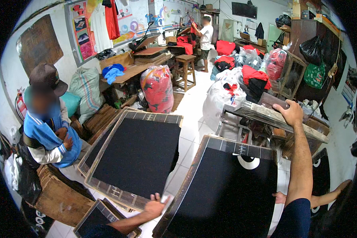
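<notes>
In front of me lies a flat printing board covered with black fabric (242, 190), which bears a white curved print near its far right edge. My left hand (154, 207) is open, fingers spread, between this board's left edge and the near corner of a second black-covered board (137, 146). I cannot tell whether it touches either. Reaching forward on the right, my right hand (291, 113) has its fingers closed on the edge of a dark brown flat block (269, 100). That block rests on a worn wooden plank rack (297, 121).
A person in a blue jacket (55, 137) sits at the left. Another person's hand (280, 197) touches the board's right edge. Filled plastic bags (156, 89) and red cloth (256, 75) stand farther off. A person (205, 35) stands at the back by a wooden stool (185, 71).
</notes>
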A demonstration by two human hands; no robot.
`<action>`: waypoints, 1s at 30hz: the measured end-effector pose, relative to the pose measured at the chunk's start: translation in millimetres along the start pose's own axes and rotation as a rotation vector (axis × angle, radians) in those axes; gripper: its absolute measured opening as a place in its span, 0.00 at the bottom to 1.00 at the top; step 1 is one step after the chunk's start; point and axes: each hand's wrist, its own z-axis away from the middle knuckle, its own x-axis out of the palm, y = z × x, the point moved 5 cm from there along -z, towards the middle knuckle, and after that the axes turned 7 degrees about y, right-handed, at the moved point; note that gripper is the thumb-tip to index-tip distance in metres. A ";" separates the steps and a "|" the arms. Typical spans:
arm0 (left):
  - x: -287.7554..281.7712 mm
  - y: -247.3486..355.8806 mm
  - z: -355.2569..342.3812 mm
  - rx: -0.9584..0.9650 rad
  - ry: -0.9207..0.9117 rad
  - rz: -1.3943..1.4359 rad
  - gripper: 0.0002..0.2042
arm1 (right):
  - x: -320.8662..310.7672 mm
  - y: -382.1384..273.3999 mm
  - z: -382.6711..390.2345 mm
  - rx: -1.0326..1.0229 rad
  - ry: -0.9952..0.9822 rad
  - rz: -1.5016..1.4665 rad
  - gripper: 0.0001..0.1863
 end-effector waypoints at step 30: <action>78.3 -115.3 172.6 -0.828 1.021 1.521 0.22 | 14.7 11.7 0.3 0.039 -0.130 0.115 0.56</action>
